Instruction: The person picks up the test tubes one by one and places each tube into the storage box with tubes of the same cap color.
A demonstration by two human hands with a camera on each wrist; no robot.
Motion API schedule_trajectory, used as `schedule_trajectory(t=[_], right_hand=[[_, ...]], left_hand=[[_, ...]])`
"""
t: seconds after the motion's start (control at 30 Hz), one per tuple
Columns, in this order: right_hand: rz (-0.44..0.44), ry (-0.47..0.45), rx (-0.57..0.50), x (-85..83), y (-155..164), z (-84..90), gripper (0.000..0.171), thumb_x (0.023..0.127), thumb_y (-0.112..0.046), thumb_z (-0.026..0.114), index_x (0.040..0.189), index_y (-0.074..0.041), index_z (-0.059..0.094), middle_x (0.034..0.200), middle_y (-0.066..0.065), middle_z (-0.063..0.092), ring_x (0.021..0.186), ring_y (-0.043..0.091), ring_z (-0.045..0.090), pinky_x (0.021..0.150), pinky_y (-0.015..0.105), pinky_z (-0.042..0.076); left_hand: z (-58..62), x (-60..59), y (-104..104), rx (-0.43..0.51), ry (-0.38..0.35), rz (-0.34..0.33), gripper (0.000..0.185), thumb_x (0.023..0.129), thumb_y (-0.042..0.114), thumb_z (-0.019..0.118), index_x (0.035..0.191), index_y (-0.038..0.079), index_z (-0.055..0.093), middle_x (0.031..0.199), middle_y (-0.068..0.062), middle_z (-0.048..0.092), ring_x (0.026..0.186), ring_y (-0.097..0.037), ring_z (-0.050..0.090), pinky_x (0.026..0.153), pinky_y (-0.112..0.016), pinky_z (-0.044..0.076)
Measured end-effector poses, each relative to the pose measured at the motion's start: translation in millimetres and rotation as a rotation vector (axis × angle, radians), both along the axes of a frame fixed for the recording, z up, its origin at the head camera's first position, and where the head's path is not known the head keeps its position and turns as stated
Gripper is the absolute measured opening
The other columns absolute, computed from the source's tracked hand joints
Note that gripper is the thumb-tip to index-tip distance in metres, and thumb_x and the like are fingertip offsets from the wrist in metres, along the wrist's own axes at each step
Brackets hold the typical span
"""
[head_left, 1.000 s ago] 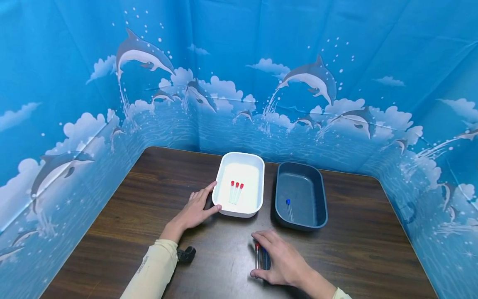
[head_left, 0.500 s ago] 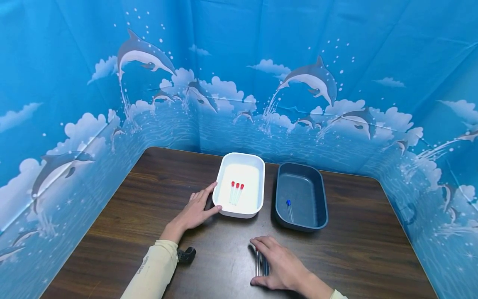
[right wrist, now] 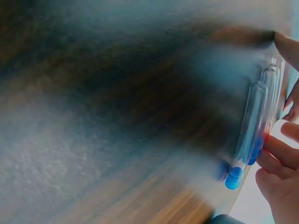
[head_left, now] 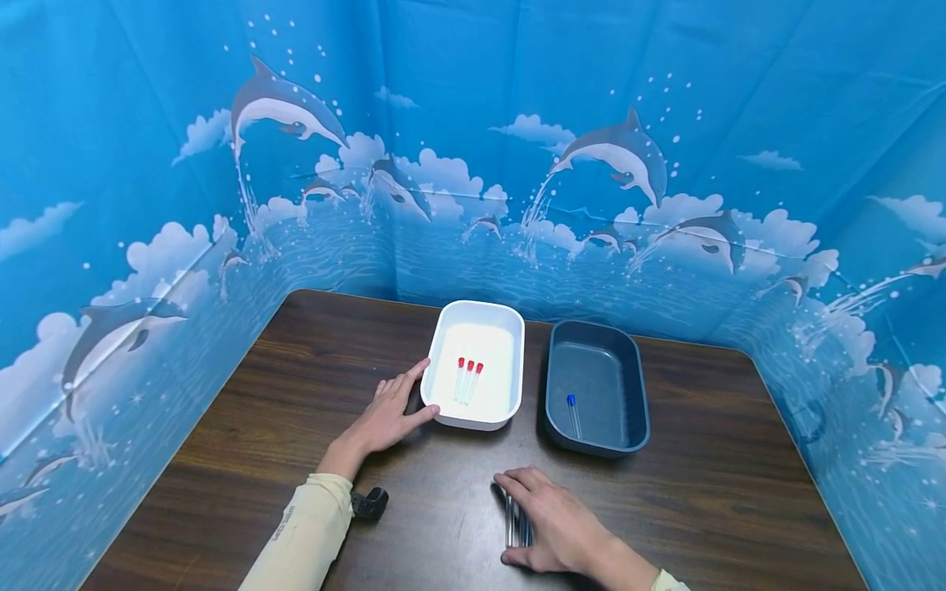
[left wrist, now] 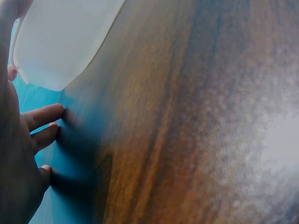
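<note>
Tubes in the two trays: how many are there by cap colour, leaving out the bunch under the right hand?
Red-capped tubes, in the white tray: 3
Blue-capped tubes, in the dark tray: 1
Total: 4
The bunch under the right hand is partly hidden and not counted.
</note>
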State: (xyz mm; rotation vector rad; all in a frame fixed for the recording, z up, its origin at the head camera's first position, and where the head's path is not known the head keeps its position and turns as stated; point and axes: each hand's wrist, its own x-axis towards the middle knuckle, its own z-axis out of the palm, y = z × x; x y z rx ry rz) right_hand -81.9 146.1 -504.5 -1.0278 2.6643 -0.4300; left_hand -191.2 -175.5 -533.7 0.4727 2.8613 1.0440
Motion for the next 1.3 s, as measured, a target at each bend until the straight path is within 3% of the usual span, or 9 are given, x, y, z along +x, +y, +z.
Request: schedule_trajectory(t=[0.57, 1.1, 1.3], right_hand=[[0.007, 0.003, 0.03, -4.3, 1.0, 4.6, 0.087, 0.076, -0.062, 0.074, 0.145, -0.016, 0.047, 0.13, 0.002, 0.053, 0.112, 0.013, 0.051, 0.089, 0.039, 0.052], [0.07, 0.066, 0.038, -6.0, 2.1, 4.2, 0.082, 0.079, -0.066, 0.068, 0.14, -0.015, 0.051, 0.123, 0.001, 0.055, 0.107, 0.012, 0.053, 0.084, 0.035, 0.053], [0.062, 0.105, -0.007, -6.6, 0.5, 10.0, 0.082, 0.079, -0.065, 0.068, 0.141, -0.014, 0.05, 0.126, 0.001, 0.054, 0.107, 0.013, 0.053, 0.085, 0.037, 0.053]], left_hand=[[1.7, 0.0, 0.8, 0.001, -0.006, 0.002, 0.086, 0.088, 0.074, 0.048, 0.157, 0.04, 0.008, 0.16, 0.001, 0.023, 0.146, -0.027, 0.022, 0.114, -0.061, 0.004], [0.8, 1.6, 0.5, 0.008, 0.006, 0.0, 0.087, 0.088, 0.073, 0.048, 0.157, 0.038, 0.01, 0.16, 0.001, 0.023, 0.144, -0.028, 0.025, 0.113, -0.062, 0.005], [0.7, 0.9, 0.3, 0.007, 0.01, -0.001, 0.086, 0.088, 0.073, 0.049, 0.157, 0.038, 0.01, 0.16, 0.001, 0.024, 0.144, -0.027, 0.025, 0.114, -0.062, 0.005]])
